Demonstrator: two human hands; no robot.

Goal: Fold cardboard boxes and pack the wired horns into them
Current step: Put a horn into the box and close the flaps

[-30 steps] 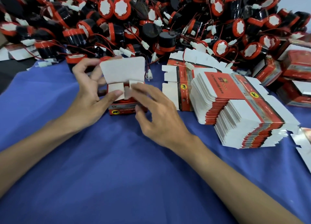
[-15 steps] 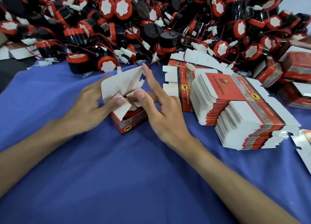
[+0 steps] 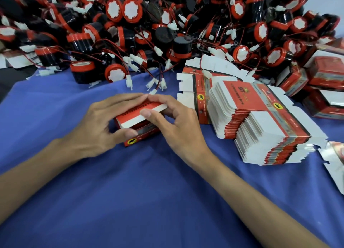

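Box flap (image 3: 130,117) is now down, gripped by left hand (image 3: 93,130) and right hand (image 3: 178,130).

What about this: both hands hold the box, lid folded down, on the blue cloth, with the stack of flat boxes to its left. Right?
Not quite. The head view shows the stack on the right of the box, not its left. The left hand and right hand do hold the box, lid folded down, on the blue cloth.

box (image 3: 137,117) is glossy printed cardboard w/ matte white inside, horns (image 3: 115,74) shiny black+red plastic, counter (image 3: 130,192) has a smooth matte blue cloth, flat boxes (image 3: 260,121) same card.
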